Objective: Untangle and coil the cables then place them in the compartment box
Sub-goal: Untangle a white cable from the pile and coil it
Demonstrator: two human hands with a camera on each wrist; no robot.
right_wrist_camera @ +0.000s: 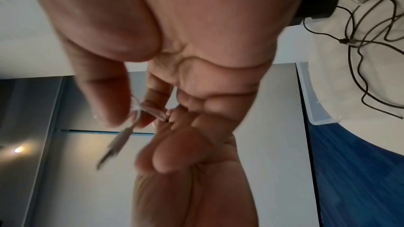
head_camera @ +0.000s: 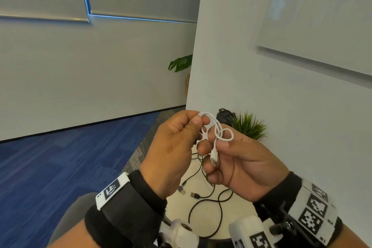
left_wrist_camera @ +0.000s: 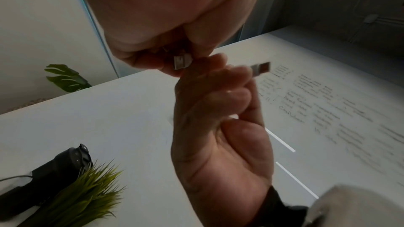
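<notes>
I hold a thin white cable (head_camera: 218,130) up in front of me, wound into small loops. My left hand (head_camera: 198,121) pinches the top of the loops between thumb and forefinger. My right hand (head_camera: 209,147) curls around the lower strands, and a white plug (head_camera: 214,159) hangs against its fingers. In the left wrist view one metal plug (left_wrist_camera: 182,62) shows at the left fingertips and another (left_wrist_camera: 260,68) sticks out past the right fingers. The right wrist view shows the white cable (right_wrist_camera: 140,110), blurred. Tangled black cables (head_camera: 205,203) lie on the table below. No compartment box is clearly seen.
A round white table (head_camera: 239,217) stands under my hands. A small green plant (head_camera: 249,127) and a black device (head_camera: 224,116) sit at its far side, against a white partition. A clear plastic edge (right_wrist_camera: 310,103) shows beside the black cables (right_wrist_camera: 360,40). Blue carpet lies to the left.
</notes>
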